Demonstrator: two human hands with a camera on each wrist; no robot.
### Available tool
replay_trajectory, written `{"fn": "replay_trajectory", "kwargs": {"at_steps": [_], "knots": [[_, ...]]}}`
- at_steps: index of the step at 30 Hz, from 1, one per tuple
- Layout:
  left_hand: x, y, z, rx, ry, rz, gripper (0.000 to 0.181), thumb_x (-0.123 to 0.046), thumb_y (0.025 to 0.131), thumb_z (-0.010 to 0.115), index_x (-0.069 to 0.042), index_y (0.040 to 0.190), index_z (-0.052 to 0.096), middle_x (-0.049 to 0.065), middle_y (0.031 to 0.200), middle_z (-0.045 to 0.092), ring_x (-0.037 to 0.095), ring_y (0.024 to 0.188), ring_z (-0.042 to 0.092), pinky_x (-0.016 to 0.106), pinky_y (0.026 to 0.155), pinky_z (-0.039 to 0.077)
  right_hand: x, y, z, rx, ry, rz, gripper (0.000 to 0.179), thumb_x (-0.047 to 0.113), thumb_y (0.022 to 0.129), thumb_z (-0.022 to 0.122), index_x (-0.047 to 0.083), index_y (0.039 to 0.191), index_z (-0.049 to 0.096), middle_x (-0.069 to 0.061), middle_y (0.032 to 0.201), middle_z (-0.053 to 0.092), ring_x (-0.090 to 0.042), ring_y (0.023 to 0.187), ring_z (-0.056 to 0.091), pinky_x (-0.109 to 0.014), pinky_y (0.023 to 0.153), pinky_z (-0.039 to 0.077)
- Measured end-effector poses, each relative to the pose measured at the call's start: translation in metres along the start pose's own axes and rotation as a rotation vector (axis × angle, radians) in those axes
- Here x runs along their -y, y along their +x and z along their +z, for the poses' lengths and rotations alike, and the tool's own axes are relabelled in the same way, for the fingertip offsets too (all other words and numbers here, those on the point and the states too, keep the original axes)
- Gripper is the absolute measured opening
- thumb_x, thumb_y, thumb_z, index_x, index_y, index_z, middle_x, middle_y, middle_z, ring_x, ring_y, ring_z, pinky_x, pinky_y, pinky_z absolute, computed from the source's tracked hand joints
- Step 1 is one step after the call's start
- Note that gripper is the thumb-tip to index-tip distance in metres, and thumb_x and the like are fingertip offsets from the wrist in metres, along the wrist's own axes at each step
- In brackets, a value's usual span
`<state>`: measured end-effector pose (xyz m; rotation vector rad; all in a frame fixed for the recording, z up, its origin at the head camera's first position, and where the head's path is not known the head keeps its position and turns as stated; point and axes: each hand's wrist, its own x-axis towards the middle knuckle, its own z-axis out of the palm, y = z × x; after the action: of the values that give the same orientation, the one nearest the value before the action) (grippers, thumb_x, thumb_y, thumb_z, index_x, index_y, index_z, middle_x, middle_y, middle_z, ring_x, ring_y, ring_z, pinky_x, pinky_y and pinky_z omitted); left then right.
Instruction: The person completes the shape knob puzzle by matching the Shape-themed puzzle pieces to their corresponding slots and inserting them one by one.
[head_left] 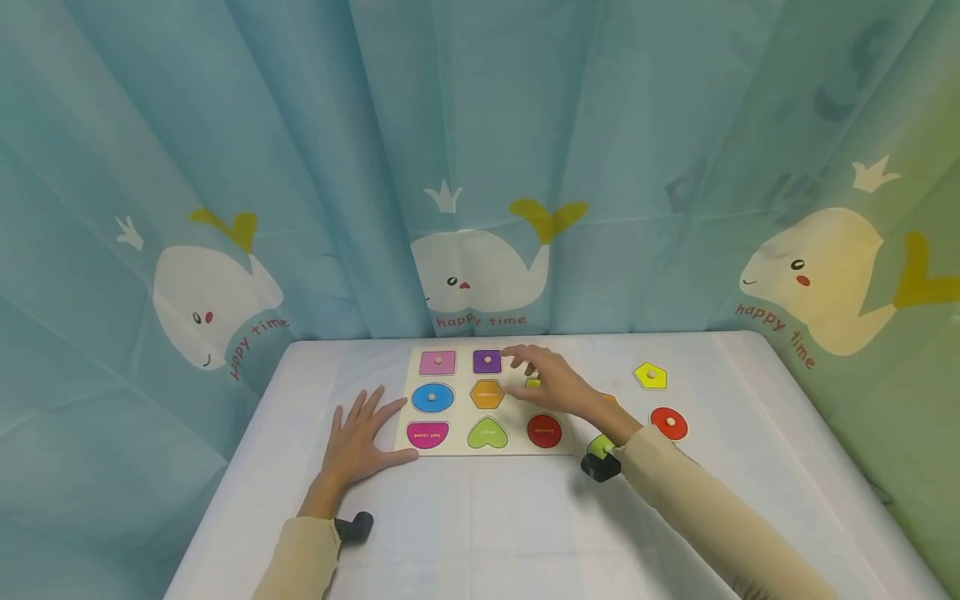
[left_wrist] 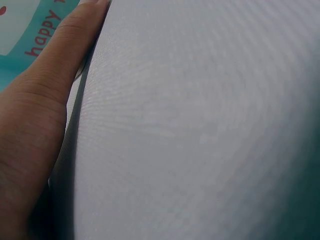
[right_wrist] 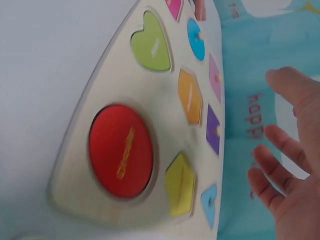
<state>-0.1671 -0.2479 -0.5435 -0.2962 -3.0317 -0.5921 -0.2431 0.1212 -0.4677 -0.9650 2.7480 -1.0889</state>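
A pale shape-puzzle board (head_left: 462,417) lies near the table's far side. My right hand (head_left: 561,385) hovers over its right part, fingers apart and holding nothing, fingertips close by the purple square (head_left: 480,367). Knobbed pieces sit in the board: this square, a pink rectangle (head_left: 430,364), a blue oval (head_left: 422,398) and a light blue piece (right_wrist: 208,206), which my right hand hides in the head view. Printed hollows without knobs show a half round, heart, hexagon, pentagon and red circle (right_wrist: 120,150). My left hand (head_left: 356,446) rests spread at the board's left edge.
Right of the board lie a loose yellow pentagon (head_left: 645,381) and a red round piece (head_left: 663,422), both knobbed. A green piece (head_left: 597,447) and an orange piece (head_left: 610,397) are partly covered by my right wrist. A blue curtain (head_left: 637,275) hangs behind the white table (head_left: 465,525).
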Motion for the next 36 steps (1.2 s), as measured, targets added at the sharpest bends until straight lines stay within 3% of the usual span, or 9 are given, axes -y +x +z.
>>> {"fn": "replay_trajectory", "kwargs": {"at_steps": [8,18,27,36], "knots": [[0.0,0.0,-0.002,-0.015,-0.004,0.007,0.095,-0.067,0.073,0.078,-0.026,0.153,0.05,0.016,0.167,0.029,0.046,0.154,0.015,0.076,0.116,0.003,-0.025,-0.034,-0.02,-0.132,0.048,0.034,0.058,0.016,0.087,0.083,0.008,0.14,0.06,-0.019,0.119,0.068,-0.035,0.096,0.065,-0.047,0.081,0.058],[-0.002,-0.002,-0.003,-0.019,-0.006,0.012,0.094,-0.064,0.073,0.079,-0.024,0.153,0.05,0.018,0.166,0.029,0.046,0.154,0.016,0.077,0.116,0.003,-0.053,-0.071,-0.034,-0.218,0.071,0.171,0.054,0.014,0.088,0.082,0.011,0.138,0.061,-0.019,0.121,0.068,-0.033,0.1,0.064,-0.05,0.086,0.058],[0.0,0.0,0.0,-0.009,0.01,0.005,0.095,-0.068,0.073,0.078,-0.026,0.153,0.05,0.016,0.167,0.028,0.045,0.154,0.015,0.076,0.116,0.003,-0.075,-0.098,-0.037,-0.224,0.061,0.274,0.051,0.017,0.089,0.082,0.007,0.135,0.063,-0.02,0.126,0.065,-0.037,0.108,0.06,-0.054,0.091,0.056],[0.0,0.001,0.001,0.002,0.011,-0.003,0.097,-0.068,0.072,0.079,-0.027,0.154,0.049,0.015,0.168,0.027,0.045,0.155,0.014,0.076,0.117,0.002,-0.091,-0.112,-0.036,-0.189,0.082,0.322,0.045,0.017,0.088,0.083,0.005,0.128,0.067,-0.015,0.121,0.068,-0.03,0.098,0.058,-0.04,0.082,0.052]]}}
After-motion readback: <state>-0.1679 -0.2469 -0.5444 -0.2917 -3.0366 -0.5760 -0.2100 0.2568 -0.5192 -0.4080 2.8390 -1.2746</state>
